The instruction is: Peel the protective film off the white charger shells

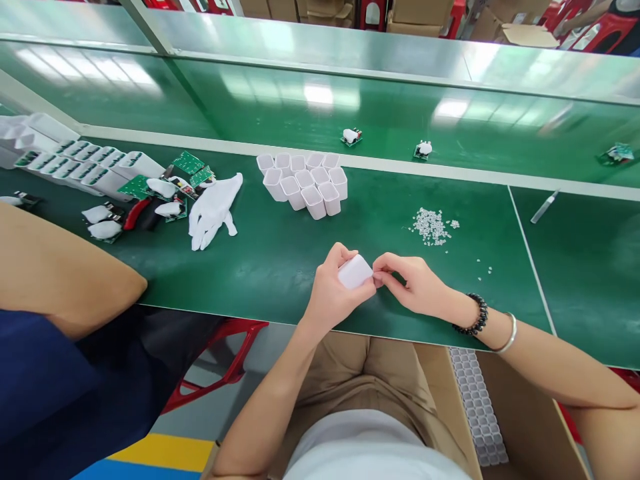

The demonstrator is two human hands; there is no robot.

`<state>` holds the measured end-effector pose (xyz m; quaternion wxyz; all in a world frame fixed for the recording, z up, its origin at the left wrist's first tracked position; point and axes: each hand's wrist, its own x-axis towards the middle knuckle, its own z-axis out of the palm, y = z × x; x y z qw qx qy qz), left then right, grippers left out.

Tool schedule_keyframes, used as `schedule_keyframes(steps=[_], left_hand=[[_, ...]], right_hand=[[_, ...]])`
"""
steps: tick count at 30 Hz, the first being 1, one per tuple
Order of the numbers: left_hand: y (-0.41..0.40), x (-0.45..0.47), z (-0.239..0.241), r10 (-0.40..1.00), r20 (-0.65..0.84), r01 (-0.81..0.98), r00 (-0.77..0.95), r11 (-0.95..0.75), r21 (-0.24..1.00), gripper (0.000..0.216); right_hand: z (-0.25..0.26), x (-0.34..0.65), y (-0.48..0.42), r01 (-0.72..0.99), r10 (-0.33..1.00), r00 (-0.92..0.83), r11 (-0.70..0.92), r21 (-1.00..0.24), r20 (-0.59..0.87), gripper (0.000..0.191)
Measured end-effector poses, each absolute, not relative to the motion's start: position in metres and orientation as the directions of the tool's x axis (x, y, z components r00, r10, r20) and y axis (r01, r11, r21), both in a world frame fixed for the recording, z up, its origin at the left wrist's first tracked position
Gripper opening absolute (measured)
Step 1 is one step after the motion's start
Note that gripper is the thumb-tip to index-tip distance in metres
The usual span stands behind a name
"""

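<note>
In the head view my left hand (336, 287) is wrapped round a white plastic housing (356, 271), held tilted above the green bench. The fingertips of my right hand (411, 281) are pinched together at the housing's right end; whatever lies between them is too small to make out. Beyond my hands stands a cluster of white housings (305, 183) with their open ends up. A pile of small clear pieces (431, 227) lies to the right, with a few loose ones nearer me.
A white glove (215, 212), circuit boards (189, 163) and red-handled pliers (137, 212) lie at left, near rows of filled housings (95, 167). Another person's arm (65, 267) reaches in there. A pen-like tool (545, 207) lies far right. A cardboard box (530, 413) stands beside my lap.
</note>
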<state>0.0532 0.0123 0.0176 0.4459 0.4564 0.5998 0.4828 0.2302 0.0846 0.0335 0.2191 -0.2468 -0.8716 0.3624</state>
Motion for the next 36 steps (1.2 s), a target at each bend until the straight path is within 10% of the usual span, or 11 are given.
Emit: schedule_keyframes(steps=[36], left_hand=[[0.018,0.052,0.018,0.981,-0.079,0.051,-0.178,0.089,0.995,0.043]], right_hand=[[0.027,0.229,0.087,0.229,0.521,-0.803,0.717,-0.659,0.288,0.012]])
